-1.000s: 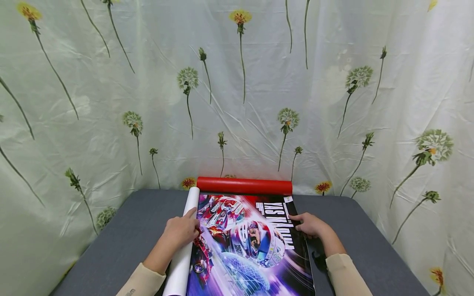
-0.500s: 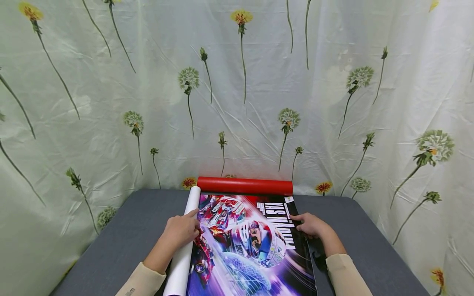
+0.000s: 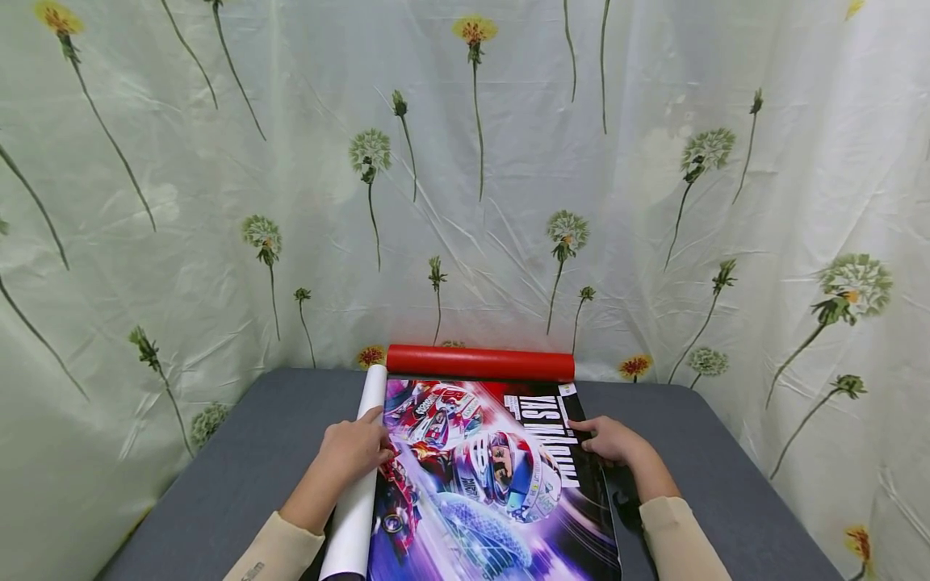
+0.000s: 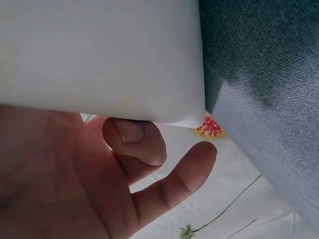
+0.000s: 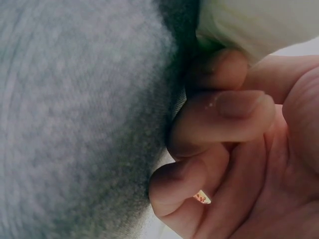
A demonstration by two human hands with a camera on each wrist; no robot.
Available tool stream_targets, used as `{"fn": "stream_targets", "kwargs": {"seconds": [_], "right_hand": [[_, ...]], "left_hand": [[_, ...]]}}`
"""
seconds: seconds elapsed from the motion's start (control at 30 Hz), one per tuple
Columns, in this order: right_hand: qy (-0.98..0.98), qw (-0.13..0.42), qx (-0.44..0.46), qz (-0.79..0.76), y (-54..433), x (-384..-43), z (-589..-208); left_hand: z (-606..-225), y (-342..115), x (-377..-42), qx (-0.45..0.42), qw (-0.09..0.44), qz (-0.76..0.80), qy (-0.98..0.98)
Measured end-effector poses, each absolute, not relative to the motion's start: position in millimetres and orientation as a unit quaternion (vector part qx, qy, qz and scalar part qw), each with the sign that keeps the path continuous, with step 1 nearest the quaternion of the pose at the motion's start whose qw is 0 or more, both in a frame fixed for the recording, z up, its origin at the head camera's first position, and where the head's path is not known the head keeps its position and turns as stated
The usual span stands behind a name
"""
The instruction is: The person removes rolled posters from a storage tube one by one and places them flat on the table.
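Note:
A glossy racing poster [image 3: 501, 476] lies on the grey table, its left side curled into a white roll [image 3: 353, 516]. My left hand [image 3: 352, 448] lies across this roll and grips it, index finger along it and thumb on the side near the picture. In the left wrist view the roll covers my thumb and index finger, while the other fingers [image 4: 192, 172] hang below it. At the poster's black right edge my right hand [image 3: 616, 444] holds on with the index finger on top. In the right wrist view its other fingers [image 5: 224, 119] are curled against the table cloth.
Behind the poster a red tube [image 3: 479, 363] lies along the table's far edge. A white curtain [image 3: 501, 161] printed with dandelions hangs behind it. Grey tabletop [image 3: 240, 452] extends to both sides. A dark object [image 3: 626, 512] shows beneath my right wrist.
The white roll and my left hand on it have shifted slightly left, and a little more of the poster's left side shows flat. My right hand stays in place.

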State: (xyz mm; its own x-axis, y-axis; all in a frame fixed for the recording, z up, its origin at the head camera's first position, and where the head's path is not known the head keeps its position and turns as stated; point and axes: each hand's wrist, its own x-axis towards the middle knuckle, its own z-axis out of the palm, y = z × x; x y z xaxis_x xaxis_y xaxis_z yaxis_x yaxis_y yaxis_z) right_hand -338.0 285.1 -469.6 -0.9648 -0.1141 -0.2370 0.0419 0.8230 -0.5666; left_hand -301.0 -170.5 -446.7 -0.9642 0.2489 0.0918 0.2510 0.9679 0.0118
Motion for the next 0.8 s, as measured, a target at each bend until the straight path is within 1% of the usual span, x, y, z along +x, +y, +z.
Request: {"fn": "stream_targets", "kwargs": {"seconds": [0.33,0.63,0.8], "right_hand": [[0.946,0.129,-0.023,-0.296,285.5,-336.2,-468.5],[0.946,0.141,-0.016,-0.293,284.9,-338.8,-467.4],[0.946,0.135,-0.021,-0.294,285.4,-338.2,-468.5]], "left_hand": [[-445.9,-170.5,-300.3,-0.129,0.038,-0.01,-0.991],[-446.2,-168.5,-299.1,-0.116,0.032,-0.012,-0.993],[-446.9,-168.7,-299.6,-0.116,0.029,-0.014,-0.993]]}}
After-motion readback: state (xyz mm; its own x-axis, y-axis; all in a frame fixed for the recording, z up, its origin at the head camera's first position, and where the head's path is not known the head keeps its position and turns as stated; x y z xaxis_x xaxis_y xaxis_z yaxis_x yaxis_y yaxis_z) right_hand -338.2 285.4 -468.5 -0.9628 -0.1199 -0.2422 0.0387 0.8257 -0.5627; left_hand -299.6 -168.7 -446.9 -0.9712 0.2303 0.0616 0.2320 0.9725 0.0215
